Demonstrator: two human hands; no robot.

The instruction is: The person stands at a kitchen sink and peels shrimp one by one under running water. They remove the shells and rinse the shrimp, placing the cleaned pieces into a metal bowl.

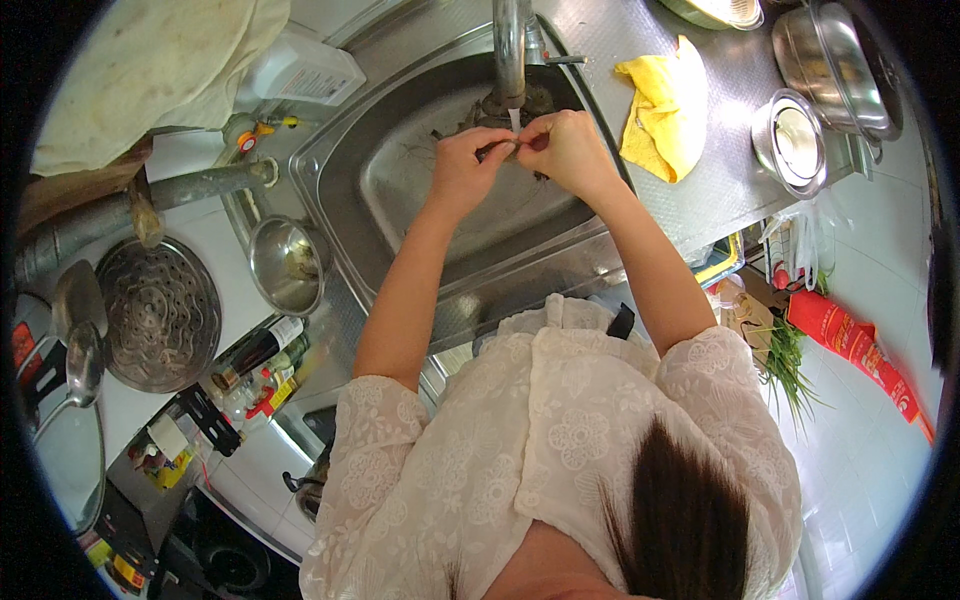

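Over a stainless steel sink (390, 195), both hands meet at a small brownish, root-like piece (508, 148), just under the running tap (510, 60). My left hand (466, 166) pinches one end between thumb and fingers. My right hand (564, 152) pinches the other end; its fingertips almost touch those of the left. A thin stream of water falls at the fingertips. Behind and below the hands, dark stringy roots or plant scraps (480, 116) lie in the sink, partly hidden by the hands and the tap. What exactly the held piece is cannot be told.
A steel bowl (287, 265) with some greenish matter stands left of the sink. A yellow cloth (664, 112) lies on the right counter, near a small metal bowl (789, 144) and a steel pot (832, 71). A white plastic jug (311, 75) stands behind the sink's left corner.
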